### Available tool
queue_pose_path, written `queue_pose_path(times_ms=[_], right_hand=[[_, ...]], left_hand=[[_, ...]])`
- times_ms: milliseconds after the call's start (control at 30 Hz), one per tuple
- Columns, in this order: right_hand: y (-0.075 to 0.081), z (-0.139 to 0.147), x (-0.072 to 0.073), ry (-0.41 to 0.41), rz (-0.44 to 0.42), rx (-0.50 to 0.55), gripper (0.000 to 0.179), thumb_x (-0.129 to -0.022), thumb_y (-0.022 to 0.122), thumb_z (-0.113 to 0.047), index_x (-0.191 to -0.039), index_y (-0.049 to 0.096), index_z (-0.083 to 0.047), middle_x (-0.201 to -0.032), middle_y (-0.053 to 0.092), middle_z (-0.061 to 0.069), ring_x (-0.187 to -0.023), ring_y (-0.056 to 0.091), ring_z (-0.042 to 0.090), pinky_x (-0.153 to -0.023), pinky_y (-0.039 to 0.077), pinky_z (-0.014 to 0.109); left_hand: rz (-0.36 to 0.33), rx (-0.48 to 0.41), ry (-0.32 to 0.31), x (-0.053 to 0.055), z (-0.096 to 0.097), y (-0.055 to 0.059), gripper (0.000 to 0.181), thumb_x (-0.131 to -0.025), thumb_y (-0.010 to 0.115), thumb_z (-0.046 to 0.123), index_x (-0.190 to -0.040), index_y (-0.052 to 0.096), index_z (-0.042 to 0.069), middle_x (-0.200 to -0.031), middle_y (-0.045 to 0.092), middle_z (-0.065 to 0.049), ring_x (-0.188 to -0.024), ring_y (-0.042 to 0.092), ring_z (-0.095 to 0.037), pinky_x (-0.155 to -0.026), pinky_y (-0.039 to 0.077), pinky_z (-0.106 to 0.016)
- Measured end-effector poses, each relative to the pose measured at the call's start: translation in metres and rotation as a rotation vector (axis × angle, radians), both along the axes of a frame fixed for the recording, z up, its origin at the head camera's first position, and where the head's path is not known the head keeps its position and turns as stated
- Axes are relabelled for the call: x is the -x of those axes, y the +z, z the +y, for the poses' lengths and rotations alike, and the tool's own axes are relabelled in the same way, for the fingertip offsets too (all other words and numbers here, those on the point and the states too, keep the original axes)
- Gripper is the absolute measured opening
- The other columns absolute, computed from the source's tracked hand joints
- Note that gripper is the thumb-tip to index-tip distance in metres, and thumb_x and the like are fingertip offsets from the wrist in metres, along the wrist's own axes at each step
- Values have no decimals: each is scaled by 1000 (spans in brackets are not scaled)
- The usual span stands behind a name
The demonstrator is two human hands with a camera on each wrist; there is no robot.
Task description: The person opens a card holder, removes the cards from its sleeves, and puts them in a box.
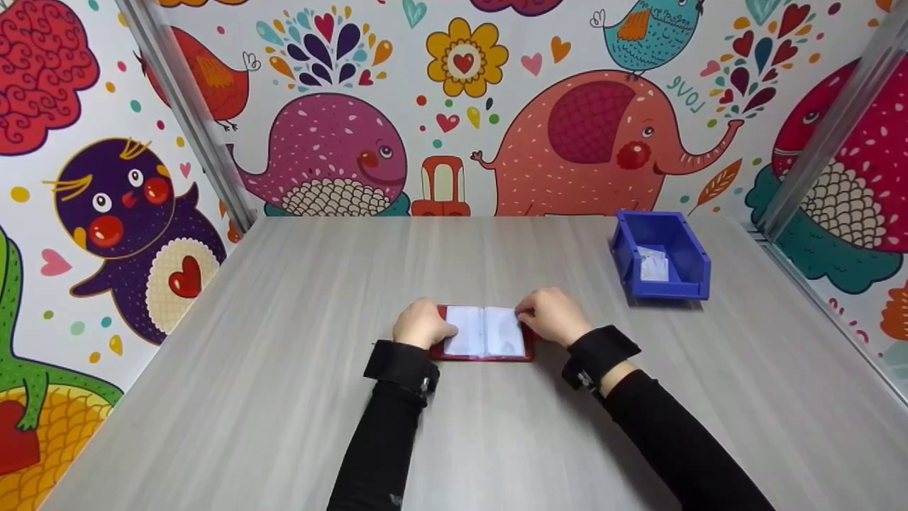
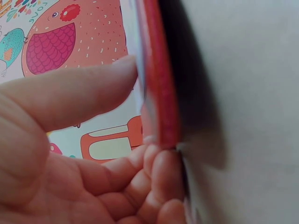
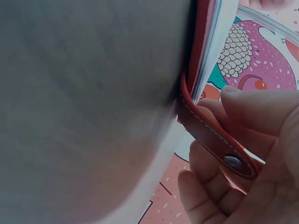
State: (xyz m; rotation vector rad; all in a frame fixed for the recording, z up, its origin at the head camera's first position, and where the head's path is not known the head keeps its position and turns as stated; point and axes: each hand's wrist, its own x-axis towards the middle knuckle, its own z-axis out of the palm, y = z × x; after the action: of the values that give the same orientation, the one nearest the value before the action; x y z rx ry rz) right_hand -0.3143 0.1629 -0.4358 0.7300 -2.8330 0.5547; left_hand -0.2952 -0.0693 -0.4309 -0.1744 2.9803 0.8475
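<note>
A red card holder (image 1: 484, 357) lies spread flat on the table, its pale plastic sleeves (image 1: 466, 330) facing up. At its left edge is my left hand (image 1: 420, 323), thumb laid over the sleeve and the other fingers curled at the red cover (image 2: 161, 84). My right hand (image 1: 557, 314) pinches the upper right edge with thumb and forefinger. Beside those fingers a red strap (image 3: 210, 133) with a metal snap (image 3: 232, 161) sticks out from the cover. What the sleeves contain cannot be made out.
Toward the back right stands a blue plastic bin (image 1: 670, 289) with some small white packets or cards (image 1: 653, 265) inside. Printed cartoon panels (image 1: 454, 135) wall the grey wood-grain table (image 1: 284, 426) at the back and both sides.
</note>
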Motion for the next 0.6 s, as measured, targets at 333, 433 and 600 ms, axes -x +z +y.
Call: queue_pose_path(times_ms=[333,433,600], right_hand=[[0,-2,-3,32,33,-57,10,-86,71,-4,-93,78,-2,-92,72,13,-88,66,34,-81,52,46],[0,-2,-5,39,47,-65,9,-86,71,-3,-92,78,-2,-92,72,13,-88,66,34,-81,51,46],[-1,-2,-6,59,68,-81,8,-85,72,-2,-91,77,-1,-90,72,13,-86,65,34,-81,50,46]], left_hand=[[-13,16,-2,2,1,1,36,-75,81,23,-98,67,-1,-93,66,-10,-81,58,-25,-78,51,-40],[-12,17,-2,1,1,1,37,-75,81,23,-98,66,-2,-93,66,-11,-82,59,-26,-79,51,-40],[-2,18,-7,1,0,0,39,-74,81,23,-100,66,-2,-94,66,-12,-84,60,-27,-79,51,-40]])
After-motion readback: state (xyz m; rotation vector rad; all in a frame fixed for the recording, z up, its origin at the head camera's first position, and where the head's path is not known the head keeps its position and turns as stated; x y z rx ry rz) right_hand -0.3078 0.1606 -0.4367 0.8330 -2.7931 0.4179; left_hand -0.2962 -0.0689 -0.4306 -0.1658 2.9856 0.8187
